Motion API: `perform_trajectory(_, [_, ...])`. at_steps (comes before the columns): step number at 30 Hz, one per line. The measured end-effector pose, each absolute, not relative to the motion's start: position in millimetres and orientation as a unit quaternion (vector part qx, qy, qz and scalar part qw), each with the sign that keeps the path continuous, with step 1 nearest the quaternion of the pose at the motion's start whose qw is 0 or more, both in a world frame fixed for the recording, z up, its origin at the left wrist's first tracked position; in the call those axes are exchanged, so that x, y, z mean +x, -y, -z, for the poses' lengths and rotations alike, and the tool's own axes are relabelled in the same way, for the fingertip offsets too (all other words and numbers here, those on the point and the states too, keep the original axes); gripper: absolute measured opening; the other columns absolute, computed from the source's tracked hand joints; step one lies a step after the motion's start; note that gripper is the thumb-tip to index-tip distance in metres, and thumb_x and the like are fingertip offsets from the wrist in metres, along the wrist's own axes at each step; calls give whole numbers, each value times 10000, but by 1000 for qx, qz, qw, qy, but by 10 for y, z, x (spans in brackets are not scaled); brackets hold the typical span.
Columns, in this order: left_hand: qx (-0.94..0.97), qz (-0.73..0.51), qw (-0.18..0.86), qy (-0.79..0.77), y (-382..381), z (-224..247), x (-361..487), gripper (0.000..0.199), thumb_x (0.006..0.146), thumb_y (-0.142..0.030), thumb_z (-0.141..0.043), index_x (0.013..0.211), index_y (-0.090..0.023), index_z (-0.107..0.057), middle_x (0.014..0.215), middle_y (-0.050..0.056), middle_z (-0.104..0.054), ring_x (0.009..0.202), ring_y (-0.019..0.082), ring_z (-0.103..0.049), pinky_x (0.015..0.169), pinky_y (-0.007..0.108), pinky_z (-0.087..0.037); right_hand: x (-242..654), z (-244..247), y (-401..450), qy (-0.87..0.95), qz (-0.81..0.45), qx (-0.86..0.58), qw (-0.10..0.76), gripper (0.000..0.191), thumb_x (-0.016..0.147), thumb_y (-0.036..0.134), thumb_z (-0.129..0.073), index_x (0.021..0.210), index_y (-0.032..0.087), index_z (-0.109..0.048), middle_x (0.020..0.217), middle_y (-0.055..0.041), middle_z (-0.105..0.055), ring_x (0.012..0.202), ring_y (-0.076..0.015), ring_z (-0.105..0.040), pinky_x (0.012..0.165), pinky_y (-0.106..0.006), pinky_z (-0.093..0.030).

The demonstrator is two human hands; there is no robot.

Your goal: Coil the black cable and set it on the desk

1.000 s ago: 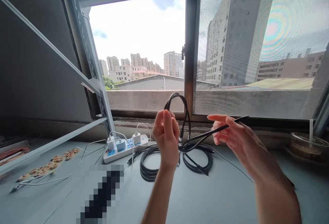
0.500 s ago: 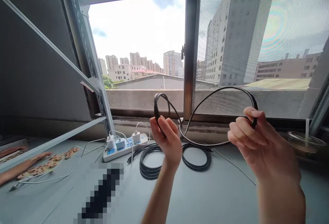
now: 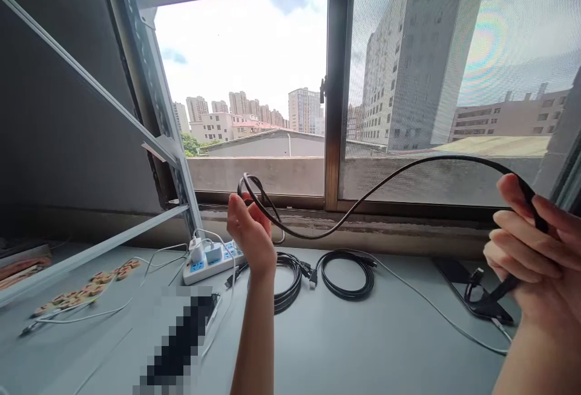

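Note:
A black cable runs in a long wave between my hands, raised above the table. My left hand is closed on it at the left, with small loops of the cable standing up over the fingers. At the right edge, my right hand pinches the cable between thumb and fingers, palm side showing. Below that hand hangs a dark cable end with a metal-tipped plug. Beneath my left forearm lies a coiled black cable, partly hidden. A second coiled black cable lies to its right.
A white power strip with chargers sits near the window sill. A dark phone lies at right, by a white cord. A patterned strip and a pixelated dark object lie at left. A metal frame stands beside the window.
My hands have moved apart, the left one leftward and the right one rightward. The cable between them now spans wider and flatter. The phone on the right has come into view.

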State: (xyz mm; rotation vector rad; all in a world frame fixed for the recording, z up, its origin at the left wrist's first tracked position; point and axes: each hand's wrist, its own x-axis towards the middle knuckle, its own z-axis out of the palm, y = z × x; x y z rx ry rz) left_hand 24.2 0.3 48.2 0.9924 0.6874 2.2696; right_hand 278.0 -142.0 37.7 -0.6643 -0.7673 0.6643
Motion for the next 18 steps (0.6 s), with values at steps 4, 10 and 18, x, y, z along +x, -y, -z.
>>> perform_trajectory(4, [438,-820,269,-254,-5,-465,228,343,878,-507,-484,731,-200,-445,396,-94,-309,311,60,-187,298,191,-112,2839,-367,1387,327,-288,-243,867,202,813,274,-620,1001,222,-672,532,89,11,420,-80,64,295,-236,25])
perform_trajectory(10, [538,-721,312,-307,-55,-483,2,403,846,-532,-549,669,-173,-504,375,-83,-290,301,47,-178,295,192,-92,2983,-346,1292,290,-304,-45,906,281,699,17,-644,918,183,-583,496,115,-115,346,-29,-65,272,-152,-64])
perform_trajectory(18, [349,-899,210,-159,28,-559,-130,327,901,-500,-482,762,-210,-422,375,-116,-247,316,73,-115,333,250,-76,3082,-341,1200,244,-228,-175,926,186,645,97,-612,782,195,-532,476,113,-193,379,-57,-46,268,-133,-68])
